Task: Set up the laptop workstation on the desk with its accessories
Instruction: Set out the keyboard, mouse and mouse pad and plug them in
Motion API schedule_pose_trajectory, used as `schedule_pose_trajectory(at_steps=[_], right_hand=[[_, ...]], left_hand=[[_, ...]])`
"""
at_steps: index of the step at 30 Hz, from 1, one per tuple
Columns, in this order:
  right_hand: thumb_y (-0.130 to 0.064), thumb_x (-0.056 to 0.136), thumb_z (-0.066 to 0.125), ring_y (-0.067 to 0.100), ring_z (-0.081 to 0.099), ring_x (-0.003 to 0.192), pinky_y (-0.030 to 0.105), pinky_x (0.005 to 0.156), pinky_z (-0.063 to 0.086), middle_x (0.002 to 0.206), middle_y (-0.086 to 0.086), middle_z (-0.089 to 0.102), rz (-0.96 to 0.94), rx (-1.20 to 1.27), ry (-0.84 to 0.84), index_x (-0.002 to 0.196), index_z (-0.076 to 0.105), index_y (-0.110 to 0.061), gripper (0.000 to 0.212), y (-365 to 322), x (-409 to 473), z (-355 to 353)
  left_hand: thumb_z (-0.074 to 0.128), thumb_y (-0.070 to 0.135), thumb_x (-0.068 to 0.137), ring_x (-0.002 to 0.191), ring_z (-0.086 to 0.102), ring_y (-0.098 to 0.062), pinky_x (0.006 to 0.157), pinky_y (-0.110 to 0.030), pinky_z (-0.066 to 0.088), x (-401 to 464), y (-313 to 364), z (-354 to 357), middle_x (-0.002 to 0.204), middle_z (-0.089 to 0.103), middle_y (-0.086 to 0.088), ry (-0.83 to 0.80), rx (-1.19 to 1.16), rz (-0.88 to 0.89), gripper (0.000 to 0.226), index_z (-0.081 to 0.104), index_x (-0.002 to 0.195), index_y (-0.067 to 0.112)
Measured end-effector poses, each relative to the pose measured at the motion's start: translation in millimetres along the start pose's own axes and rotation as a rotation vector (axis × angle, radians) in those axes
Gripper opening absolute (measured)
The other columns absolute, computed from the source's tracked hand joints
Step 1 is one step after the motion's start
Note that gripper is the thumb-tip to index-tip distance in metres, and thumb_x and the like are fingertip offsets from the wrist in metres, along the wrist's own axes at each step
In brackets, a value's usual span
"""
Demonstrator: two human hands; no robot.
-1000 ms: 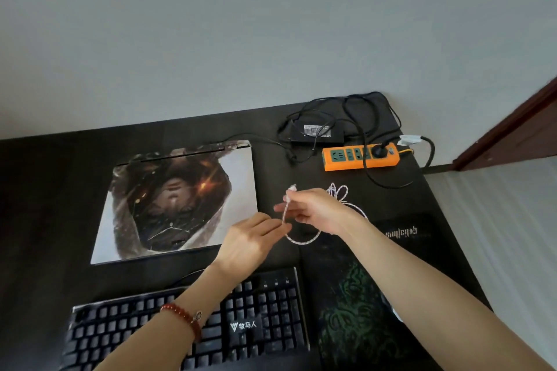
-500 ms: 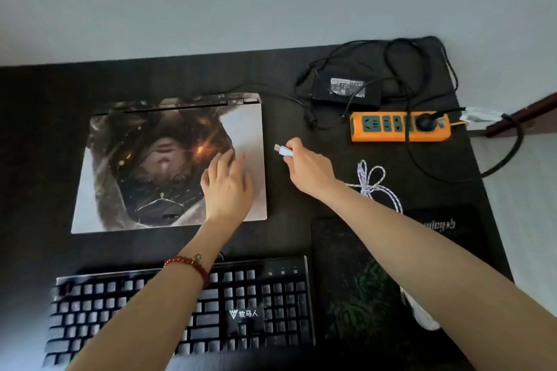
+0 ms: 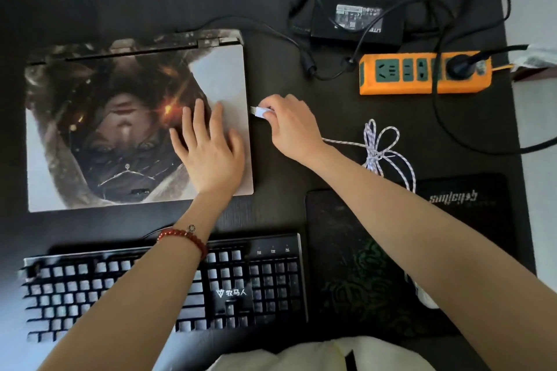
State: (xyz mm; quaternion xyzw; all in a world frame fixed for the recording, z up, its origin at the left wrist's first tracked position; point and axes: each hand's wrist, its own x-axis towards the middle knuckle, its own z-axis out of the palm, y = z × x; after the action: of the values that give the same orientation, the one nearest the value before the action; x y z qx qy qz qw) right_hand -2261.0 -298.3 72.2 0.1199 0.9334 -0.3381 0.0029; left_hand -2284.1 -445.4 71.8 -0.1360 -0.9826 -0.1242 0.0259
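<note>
A closed laptop (image 3: 90, 129) with printed artwork on its lid lies on the black desk (image 3: 135, 3). My left hand (image 3: 209, 149) rests flat on the lid near its right edge, fingers straight. My right hand (image 3: 292, 126) pinches a white USB plug (image 3: 260, 112), whose metal tip sits right at the laptop's right side. A white braided cable (image 3: 381, 146) trails from that hand in loops toward a white mouse (image 3: 425, 295), mostly hidden under my right forearm on the mouse pad (image 3: 355, 265).
A black keyboard (image 3: 247, 286) lies in front of the laptop. At the back right sit a black power brick (image 3: 358, 19) with tangled cords and an orange power strip (image 3: 422, 72) holding one black plug. A second dark pad (image 3: 464, 199) lies right.
My left hand moved from the cable onto the laptop lid. My right hand carried the USB plug left to the laptop's right edge. The view tilted down and closer.
</note>
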Motion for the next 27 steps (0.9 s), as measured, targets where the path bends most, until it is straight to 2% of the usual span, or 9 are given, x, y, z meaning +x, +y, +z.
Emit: schedule_pose_trajectory(at_steps=[3, 10, 17, 22, 27], right_hand=[[-0.018, 0.089, 0.053, 0.028, 0.051, 0.098, 0.035, 0.079, 0.032, 0.111, 0.006, 0.063, -0.042, -0.041, -0.014, 0.114, 0.054, -0.009, 0.026, 0.4, -0.1, 3.0], [-0.011, 0.086, 0.055, 0.030, 0.048, 0.102, 0.035, 0.078, 0.031, 0.109, 0.011, 0.056, -0.044, -0.082, 0.035, 0.108, 0.064, -0.012, 0.024, 3.4, 10.6, -1.7], [-0.007, 0.083, 0.057, 0.033, 0.048, 0.097, 0.033, 0.074, 0.025, 0.097, 0.015, 0.057, -0.081, -0.106, -0.003, 0.106, 0.068, -0.010, 0.026, 3.9, 13.7, -6.6], [-0.002, 0.082, 0.056, 0.036, 0.047, 0.093, 0.043, 0.075, 0.039, 0.094, 0.020, 0.055, -0.068, -0.063, -0.025, 0.105, 0.067, -0.005, 0.025, 0.6, 13.8, -8.5], [-0.002, 0.083, 0.056, 0.037, 0.048, 0.093, 0.043, 0.075, 0.040, 0.093, 0.022, 0.054, -0.053, -0.032, -0.039, 0.105, 0.068, -0.005, 0.024, 0.1, 15.0, -9.8]], left_hand=[[0.040, 0.025, 0.086, 0.139, 0.025, -0.031, 0.113, -0.054, 0.012, 0.7, 0.0, -0.9, 0.147, 0.037, -0.013, -0.003, 0.004, -0.007, 0.049, 0.044, 0.135, 0.016], [0.041, 0.024, 0.086, 0.139, 0.027, -0.032, 0.112, -0.055, 0.013, 1.0, 2.6, -0.6, 0.146, 0.038, -0.013, 0.010, 0.008, -0.010, 0.049, 0.046, 0.133, 0.016], [0.040, 0.023, 0.086, 0.138, 0.028, -0.033, 0.111, -0.057, 0.014, 0.9, 3.5, -0.3, 0.145, 0.039, -0.014, 0.022, 0.032, -0.006, 0.048, 0.045, 0.133, 0.015], [0.040, 0.023, 0.086, 0.138, 0.028, -0.034, 0.111, -0.057, 0.014, 0.6, 2.7, 0.3, 0.145, 0.039, -0.014, 0.022, 0.032, -0.001, 0.048, 0.045, 0.133, 0.015], [0.041, 0.023, 0.086, 0.138, 0.028, -0.034, 0.111, -0.057, 0.015, 0.2, 2.4, 0.8, 0.145, 0.040, -0.014, 0.022, 0.037, 0.002, 0.048, 0.045, 0.133, 0.015]])
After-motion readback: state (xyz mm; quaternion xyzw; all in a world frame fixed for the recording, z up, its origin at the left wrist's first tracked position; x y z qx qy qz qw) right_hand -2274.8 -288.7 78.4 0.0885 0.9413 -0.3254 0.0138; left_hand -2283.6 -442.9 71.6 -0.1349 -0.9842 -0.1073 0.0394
